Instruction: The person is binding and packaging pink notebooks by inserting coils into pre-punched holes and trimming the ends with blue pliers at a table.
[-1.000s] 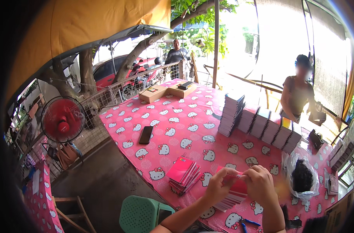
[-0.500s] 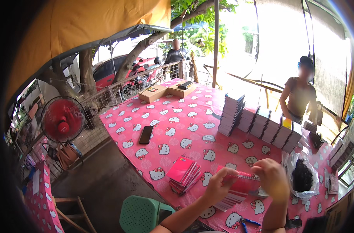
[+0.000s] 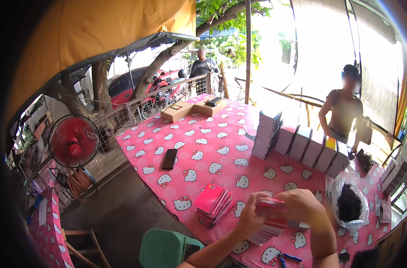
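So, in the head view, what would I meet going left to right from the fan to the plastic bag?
Red fan, black phone, stack of pink notebooks, left hand, right hand, clear plastic bag.

A red spiral-bound notebook [image 3: 272, 203], mostly hidden, is held at a stack of pale-edged notebooks [image 3: 265, 232]; whether they touch is unclear.

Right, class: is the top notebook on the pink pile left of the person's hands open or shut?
Shut: the top notebook lies with its pink cover facing up, and no inside page is spread open.
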The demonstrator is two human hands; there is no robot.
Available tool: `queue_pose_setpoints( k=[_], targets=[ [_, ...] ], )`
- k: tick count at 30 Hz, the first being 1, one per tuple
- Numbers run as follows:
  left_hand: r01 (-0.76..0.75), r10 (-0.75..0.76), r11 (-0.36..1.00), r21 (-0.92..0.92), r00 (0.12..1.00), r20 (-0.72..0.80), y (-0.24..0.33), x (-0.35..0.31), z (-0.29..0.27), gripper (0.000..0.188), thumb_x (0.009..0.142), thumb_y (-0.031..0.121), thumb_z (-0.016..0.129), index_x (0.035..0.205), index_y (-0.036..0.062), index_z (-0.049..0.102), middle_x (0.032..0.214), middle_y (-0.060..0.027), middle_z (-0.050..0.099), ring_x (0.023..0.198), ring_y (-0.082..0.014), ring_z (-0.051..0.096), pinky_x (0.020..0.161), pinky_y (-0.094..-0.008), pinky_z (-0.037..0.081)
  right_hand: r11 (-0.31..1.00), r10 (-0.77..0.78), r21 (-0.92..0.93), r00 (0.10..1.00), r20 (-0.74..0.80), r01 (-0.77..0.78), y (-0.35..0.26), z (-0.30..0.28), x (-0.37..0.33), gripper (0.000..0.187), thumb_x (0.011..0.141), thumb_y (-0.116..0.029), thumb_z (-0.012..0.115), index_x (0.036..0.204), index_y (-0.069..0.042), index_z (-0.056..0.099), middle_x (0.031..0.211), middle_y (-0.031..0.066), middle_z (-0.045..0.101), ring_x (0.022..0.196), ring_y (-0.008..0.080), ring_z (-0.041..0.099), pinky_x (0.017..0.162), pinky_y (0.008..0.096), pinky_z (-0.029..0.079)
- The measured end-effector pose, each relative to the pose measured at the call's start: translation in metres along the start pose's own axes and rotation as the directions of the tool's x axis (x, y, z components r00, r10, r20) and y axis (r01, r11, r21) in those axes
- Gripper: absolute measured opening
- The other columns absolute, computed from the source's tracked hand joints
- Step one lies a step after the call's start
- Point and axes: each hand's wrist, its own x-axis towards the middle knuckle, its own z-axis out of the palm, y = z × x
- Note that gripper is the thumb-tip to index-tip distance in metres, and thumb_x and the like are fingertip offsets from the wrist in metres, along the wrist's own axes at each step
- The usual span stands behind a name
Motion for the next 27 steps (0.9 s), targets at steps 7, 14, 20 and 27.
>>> queue_pose_setpoints(
  k=[7,14,20,27],
  targets=[
    [-0.137,0.14,0.99,0.047,0.986,-0.088,0.004,-0.007,-0.01,0.029,0.088,-0.001,0.06,0.117,0.001,0.057,0.114,-0.0074,0.057,0.102,-0.0121,0.058,0.087,-0.0262,0.049,1.0,0.008,0.03,0.997,-0.076,-0.006,0.008,0.009,0.005,0.049,0.073,-0.05,0.068,0.086,-0.003,0.063,0.079,0.0126,0.065,0.079,0.0309,0.064,0.065,0.0406,0.05],
    [-0.084,0.086,0.996,0.023,0.991,-0.107,0.007,-0.012,-0.015,0.029,0.087,-0.005,0.058,0.115,0.0019,0.062,0.11,-0.0061,0.061,0.097,-0.0119,0.06,0.083,-0.0239,0.051,1.0,-0.021,-0.012,0.998,-0.058,0.02,-0.009,0.002,0.005,0.039,0.073,-0.038,0.07,0.087,-0.003,0.062,0.078,0.0133,0.065,0.079,0.0311,0.064,0.067,0.0423,0.05],
    [-0.024,0.025,1.0,0.014,0.993,-0.113,0.011,-0.011,-0.013,0.026,0.086,-0.005,0.059,0.11,0.0018,0.065,0.109,-0.0074,0.063,0.097,-0.0127,0.061,0.084,-0.0247,0.052,1.0,-0.002,0.014,0.987,-0.159,0.004,0.0,0.015,0.006,0.036,0.074,-0.037,0.069,0.084,-0.004,0.061,0.078,0.012,0.064,0.08,0.0308,0.064,0.067,0.0415,0.05],
    [-0.044,0.043,0.999,0.0,0.994,-0.105,0.006,-0.008,-0.016,0.028,0.086,-0.006,0.059,0.112,0.0003,0.063,0.109,-0.0095,0.063,0.096,-0.0155,0.063,0.086,-0.0267,0.052,0.985,-0.09,0.096,0.906,-0.414,0.142,-0.006,0.024,0.01,0.028,0.072,-0.021,0.071,0.092,-0.006,0.059,0.084,0.0102,0.06,0.081,0.0307,0.06,0.069,0.0408,0.049]
  ],
)
